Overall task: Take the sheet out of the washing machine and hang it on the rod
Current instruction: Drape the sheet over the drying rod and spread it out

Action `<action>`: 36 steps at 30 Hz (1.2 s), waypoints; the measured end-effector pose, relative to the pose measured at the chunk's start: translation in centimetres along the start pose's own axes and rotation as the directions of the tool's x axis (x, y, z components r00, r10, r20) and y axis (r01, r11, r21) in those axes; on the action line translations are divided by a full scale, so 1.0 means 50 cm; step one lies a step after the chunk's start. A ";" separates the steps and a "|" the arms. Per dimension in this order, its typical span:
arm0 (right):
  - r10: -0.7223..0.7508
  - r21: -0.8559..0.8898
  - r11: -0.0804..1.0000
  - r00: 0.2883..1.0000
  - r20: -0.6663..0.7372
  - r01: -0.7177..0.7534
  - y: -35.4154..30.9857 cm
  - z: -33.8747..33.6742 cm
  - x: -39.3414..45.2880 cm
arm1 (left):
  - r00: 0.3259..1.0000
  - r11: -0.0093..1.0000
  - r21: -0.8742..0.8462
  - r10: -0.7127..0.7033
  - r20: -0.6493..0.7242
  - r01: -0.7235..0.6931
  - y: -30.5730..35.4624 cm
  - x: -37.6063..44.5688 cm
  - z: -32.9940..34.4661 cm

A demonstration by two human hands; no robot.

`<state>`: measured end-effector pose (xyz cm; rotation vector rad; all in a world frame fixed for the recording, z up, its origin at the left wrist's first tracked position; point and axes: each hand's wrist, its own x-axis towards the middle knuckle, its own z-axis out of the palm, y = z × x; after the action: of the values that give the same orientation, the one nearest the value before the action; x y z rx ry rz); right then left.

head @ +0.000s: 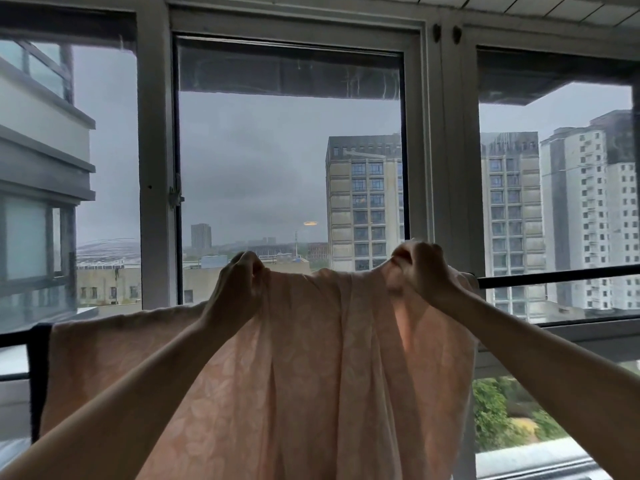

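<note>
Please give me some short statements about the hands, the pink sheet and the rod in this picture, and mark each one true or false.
1. Both hands grip the upper edge of the sheet. True: the left hand and the right hand each hold bunched fabric.
2. The sheet is dark blue. False: it is pale pink with a faint pattern.
3. A dark rod runs to the right from the sheet, in front of the window. True.
4. The left hand hangs free and holds nothing. False: it grips the sheet.
5. The sheet lies folded on the floor. False: it hangs down from the hands and spreads to the left at the level of the rod.
</note>
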<state>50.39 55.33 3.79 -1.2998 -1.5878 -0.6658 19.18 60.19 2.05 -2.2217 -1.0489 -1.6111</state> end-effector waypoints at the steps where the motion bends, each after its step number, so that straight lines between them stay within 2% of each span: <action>1: 0.046 -0.007 0.999 0.999 -0.018 -0.046 0.004 -0.007 0.017 | 1.000 1.000 -0.004 -0.014 -0.005 0.014 0.001 0.008 0.000; 6: 0.166 -0.056 0.984 0.985 -0.049 -0.169 0.016 -0.026 0.072 | 0.999 0.999 -0.021 -0.027 -0.020 0.027 0.012 0.041 0.006; 11: 0.248 -0.097 0.963 0.968 -0.038 -0.250 0.053 -0.019 0.065 | 0.998 0.999 0.018 0.032 0.059 -0.033 0.009 0.037 0.011; 17: 0.410 -0.187 0.887 0.907 -0.098 -0.421 0.145 -0.075 0.026 | 0.997 0.994 0.089 -0.065 0.052 0.060 -0.051 0.028 -0.026; 19: 0.386 -0.197 0.898 0.920 -0.073 -0.392 0.149 -0.080 0.014 | 0.995 0.993 0.106 -0.061 0.080 0.053 -0.049 0.023 -0.023; 24: 0.168 -0.182 0.972 0.980 0.104 -0.147 0.109 -0.073 0.006 | 0.969 0.994 0.113 -0.029 0.247 0.001 0.001 0.021 -0.006; 30: 0.124 -0.182 0.980 0.967 0.222 -0.084 0.104 -0.093 -0.019 | 0.935 0.992 0.080 0.063 0.348 -0.097 0.076 0.016 0.047; 33: 0.061 -0.173 0.985 0.952 0.298 -0.009 0.105 -0.091 -0.040 | 0.918 0.992 0.046 0.089 0.387 -0.116 0.108 0.017 0.081; 36: -0.016 -0.166 0.984 0.953 0.303 0.069 0.123 -0.078 -0.053 | 0.916 0.988 0.033 0.125 0.381 -0.149 0.135 0.016 0.114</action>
<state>57.42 52.61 2.04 -1.5591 -1.8397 -0.6692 27.92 58.68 2.17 -2.5622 -0.9830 -1.1004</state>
